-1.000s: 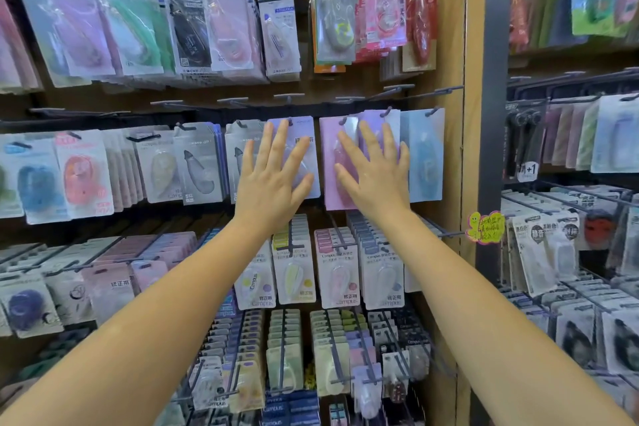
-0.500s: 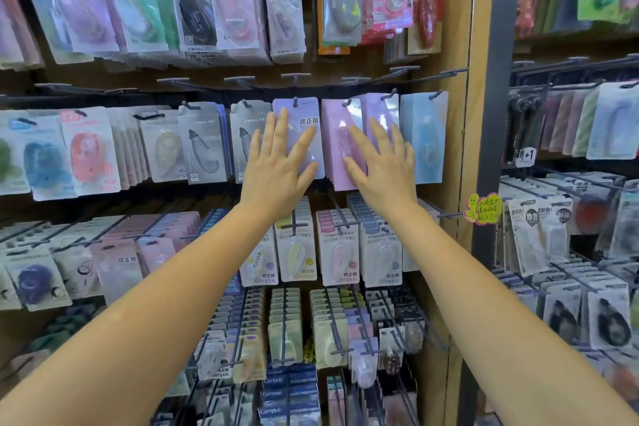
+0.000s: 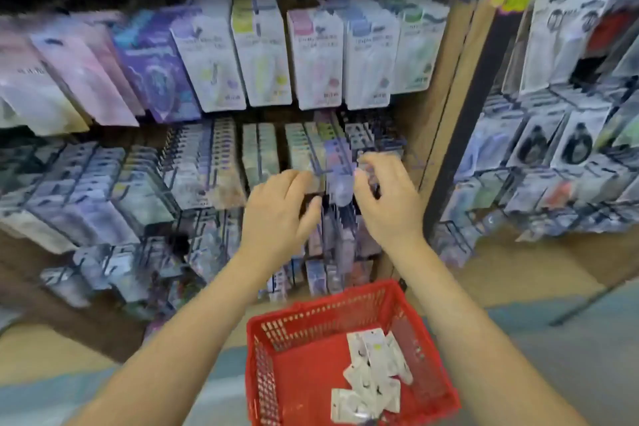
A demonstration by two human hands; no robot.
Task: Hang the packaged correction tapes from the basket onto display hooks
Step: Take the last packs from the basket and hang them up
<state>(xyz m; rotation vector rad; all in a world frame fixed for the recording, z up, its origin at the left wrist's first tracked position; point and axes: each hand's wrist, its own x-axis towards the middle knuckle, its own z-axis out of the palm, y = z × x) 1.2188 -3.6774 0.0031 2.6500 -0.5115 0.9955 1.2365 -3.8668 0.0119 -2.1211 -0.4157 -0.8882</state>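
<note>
Hands have dropped from the upper row: left hand (image 3: 276, 207) and right hand (image 3: 387, 197) now curl beside a blurred pack (image 3: 340, 183); grip unclear. Packaged correction tapes (image 3: 373, 377) lie below, in the red basket (image 3: 276, 332), so hanging continues.

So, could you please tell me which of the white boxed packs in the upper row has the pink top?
The pack with the pink top is the third of the five white packs from the left, between a yellow-topped pack and a blue-topped pack.

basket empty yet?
No, several white packaged correction tapes lie piled at the bottom of the red basket.
</note>
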